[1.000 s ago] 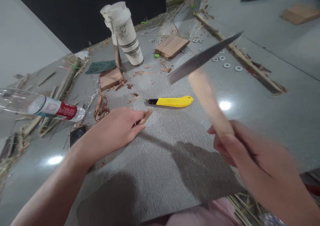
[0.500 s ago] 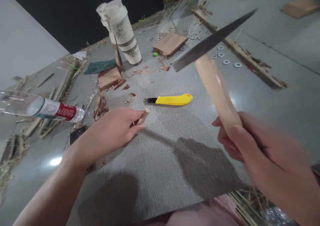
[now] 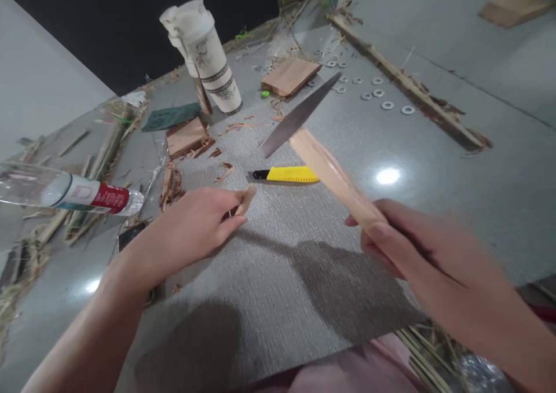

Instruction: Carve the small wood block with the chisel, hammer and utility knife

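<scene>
We noted left hand (image 3: 208, 216) toward 8 o'clock: bare, ungloved, back smooth and broad, narrowing to slim wrist. Left forearm (image 3: 99, 306), farther out at 8 o'clock, was bare as far as we could see, long, slender, thickening away from wrist. Right hand (image 3: 417, 254) sat toward 4 o'clock: bare too, thumb rounded at tip, back and knuckles softened by blur. Between 5 and 6 o'clock we saw pale pink garment (image 3: 360, 370), softly creased, darker in shade near 6; shirt or trousers, we could not tell.

Glare (image 3: 388, 176) and shadows (image 3: 339, 289) mark the grey table (image 3: 438, 179); right hand (image 3: 434, 271) slightly blurred.
</scene>
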A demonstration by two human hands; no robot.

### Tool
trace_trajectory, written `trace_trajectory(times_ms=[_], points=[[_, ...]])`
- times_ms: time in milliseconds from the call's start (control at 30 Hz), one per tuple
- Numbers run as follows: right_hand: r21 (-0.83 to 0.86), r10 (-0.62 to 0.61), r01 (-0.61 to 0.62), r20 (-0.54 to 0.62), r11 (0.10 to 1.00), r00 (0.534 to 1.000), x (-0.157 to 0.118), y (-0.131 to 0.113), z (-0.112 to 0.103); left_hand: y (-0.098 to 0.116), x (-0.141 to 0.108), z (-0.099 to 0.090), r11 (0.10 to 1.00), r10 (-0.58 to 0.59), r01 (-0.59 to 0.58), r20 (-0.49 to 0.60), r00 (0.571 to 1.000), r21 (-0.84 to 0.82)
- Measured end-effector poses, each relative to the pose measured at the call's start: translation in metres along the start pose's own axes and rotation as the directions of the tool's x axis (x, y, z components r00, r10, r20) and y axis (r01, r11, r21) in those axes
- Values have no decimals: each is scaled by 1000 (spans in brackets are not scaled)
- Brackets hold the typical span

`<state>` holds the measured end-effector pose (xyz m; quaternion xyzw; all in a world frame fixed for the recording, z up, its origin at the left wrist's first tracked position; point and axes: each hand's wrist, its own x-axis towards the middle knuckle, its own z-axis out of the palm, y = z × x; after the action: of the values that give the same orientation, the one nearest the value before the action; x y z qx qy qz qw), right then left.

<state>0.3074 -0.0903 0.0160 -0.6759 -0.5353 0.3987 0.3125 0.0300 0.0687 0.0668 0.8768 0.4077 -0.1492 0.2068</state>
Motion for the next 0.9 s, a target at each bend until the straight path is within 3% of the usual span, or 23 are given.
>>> trace_trajectory(times_ms=[167, 333, 467, 567, 700, 833, 900], points=[[24, -24, 25, -51, 999, 998, 1, -6, 8, 1, 0, 0, 1000, 22, -23, 24, 999, 20], [-10, -13, 14, 80, 1000, 997, 5, 1, 7, 2, 0, 0, 1000, 8, -8, 25, 1000, 10], [88, 83, -79, -34, 993, 996, 7, 8, 3, 1, 0, -1, 1000, 17, -17, 28, 999, -6], [-26, 37, -35, 87, 999, 996, 8, 8, 3, 0, 0, -1, 999, 50, -49, 27, 998, -20], [36, 52, -50, -48, 998, 997, 7, 7, 7, -1, 0, 0, 998, 50, -49, 15, 999, -45], [-44, -34, 37, 57, 998, 998, 5, 8, 9, -2, -2, 1, 995, 78, -77, 13, 997, -64], [-18, -35, 34, -34, 999, 999, 5, 8, 9, -2, -3, 1, 996, 65, -65, 0, 998, -56]])
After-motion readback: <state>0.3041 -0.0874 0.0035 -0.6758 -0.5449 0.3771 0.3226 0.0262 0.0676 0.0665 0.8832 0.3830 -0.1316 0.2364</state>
